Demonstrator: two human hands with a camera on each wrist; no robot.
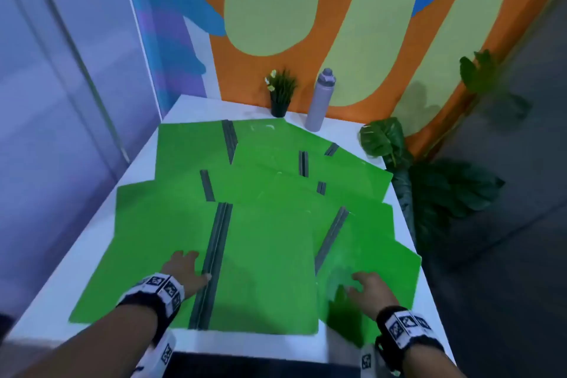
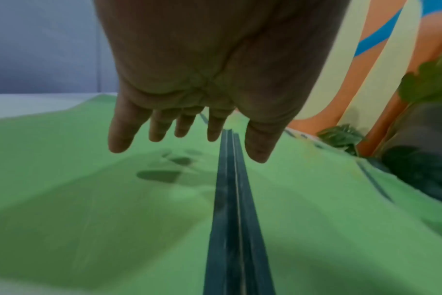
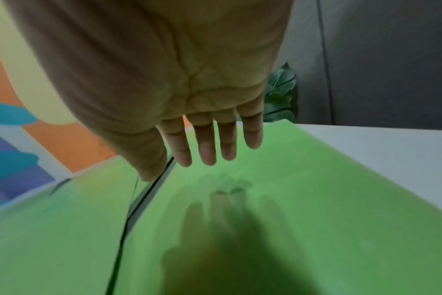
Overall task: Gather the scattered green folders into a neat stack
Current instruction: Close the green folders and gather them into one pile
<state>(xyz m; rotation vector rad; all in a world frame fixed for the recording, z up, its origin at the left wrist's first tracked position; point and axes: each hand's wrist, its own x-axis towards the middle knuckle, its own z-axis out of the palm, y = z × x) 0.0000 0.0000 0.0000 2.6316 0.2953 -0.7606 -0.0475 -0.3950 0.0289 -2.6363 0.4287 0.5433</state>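
A: We start with the folders (image 1: 245, 255). They lie open and overlapped, fanned across most of the white table (image 1: 61, 279), spines at different angles. Nothing is stacked yet.

B: Our left hand (image 1: 184, 267) hovers flat over the nearest folder (image 1: 264, 270), fingers spread, thumb by its grey spine (image 1: 211, 267). It holds nothing; the wrist view shows a shadow beneath, so we judge it just above the sheet.

A: Our right hand (image 1: 371, 288) is the same: fingers straight, empty, over the right folder (image 1: 377, 242), which overhangs the table's near edge.

B: That overhang is our worry. If we press or drag there, it could tip off the table.

A: And the covers look slick. Sliding one could drag those beneath askew.

B: If we sweep the far ones carelessly, we could knock the bottle (image 1: 320, 98) or the small plant (image 1: 280, 95) behind them.

A: Open folders may also flop shut unevenly when we lift them.
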